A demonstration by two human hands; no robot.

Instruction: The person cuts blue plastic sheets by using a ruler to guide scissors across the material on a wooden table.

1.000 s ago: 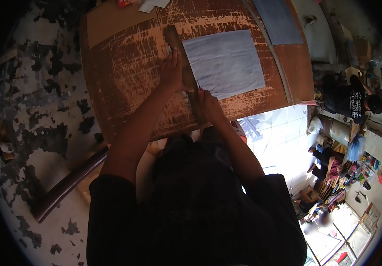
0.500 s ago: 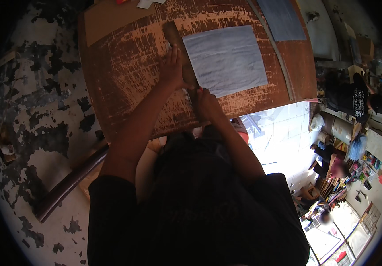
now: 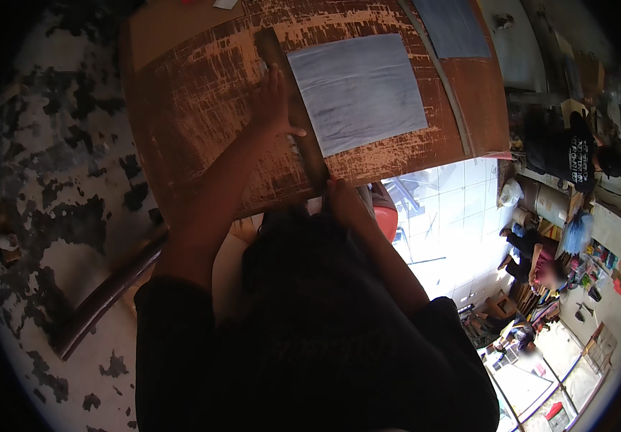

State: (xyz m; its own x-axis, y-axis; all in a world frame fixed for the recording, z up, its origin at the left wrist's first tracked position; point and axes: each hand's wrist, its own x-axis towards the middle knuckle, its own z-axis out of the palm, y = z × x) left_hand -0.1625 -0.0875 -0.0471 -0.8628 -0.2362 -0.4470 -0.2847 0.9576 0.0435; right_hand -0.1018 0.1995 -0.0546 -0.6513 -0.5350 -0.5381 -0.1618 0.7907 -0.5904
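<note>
A dark, flat straightedge (image 3: 292, 93) lies slantwise on the worn brown board (image 3: 202, 115), along the left edge of a grey-blue sheet (image 3: 361, 90). My left hand (image 3: 271, 108) presses on it with fingers stretched out and the thumb spread toward the sheet. Close to the board's near edge, at the straightedge's lower end, my right hand (image 3: 346, 201) is closed round a small tool. Only a bit of red shows at its fingertips; the rest of the tool is hidden in the hand.
A brown cardboard piece (image 3: 173, 32) lies at the board's far left. To the right are a narrow strip (image 3: 440, 79) and another grey-blue sheet (image 3: 451, 29). A red stool (image 3: 386, 216) stands under the near edge. Other people (image 3: 577, 155) are at the right.
My right hand has slid toward me along the straightedge, from beside the sheet's lower corner to the board's near edge. My left hand stays on the straightedge, its thumb now spread wider.
</note>
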